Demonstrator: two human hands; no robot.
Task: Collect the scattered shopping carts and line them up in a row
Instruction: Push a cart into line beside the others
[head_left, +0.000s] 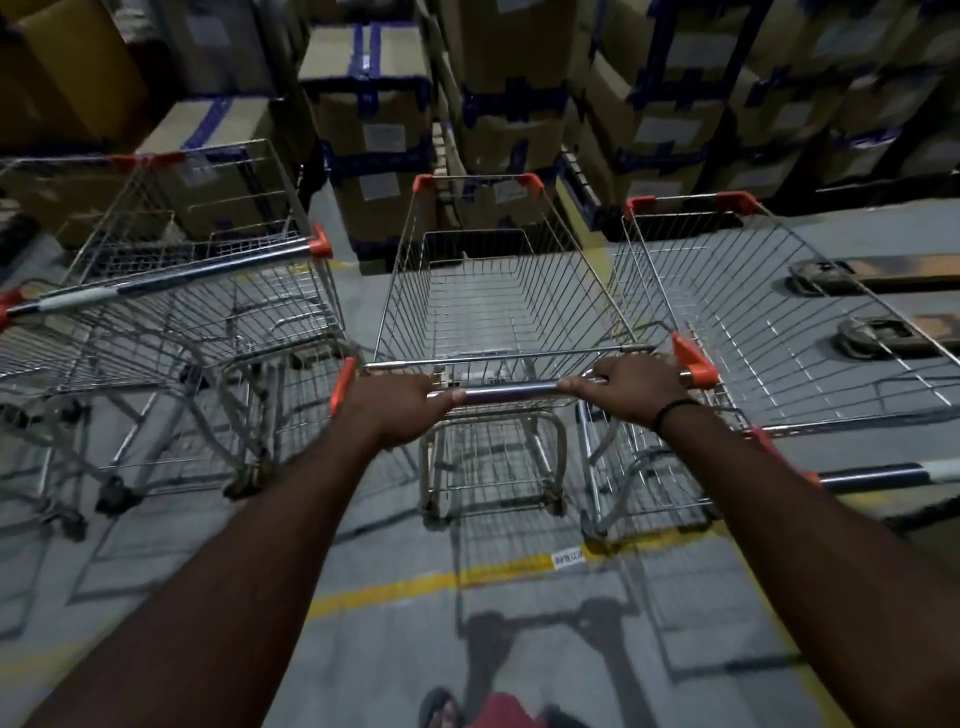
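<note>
Currently left hand and right hand grip the middle cart handle; drifting right could jam the right hand against the neighbouring cart beside it.

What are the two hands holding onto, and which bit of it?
Both hands grip the middle shopping cart by its handle bar: the left hand near the bar's left end, the right hand near its right end.
</note>
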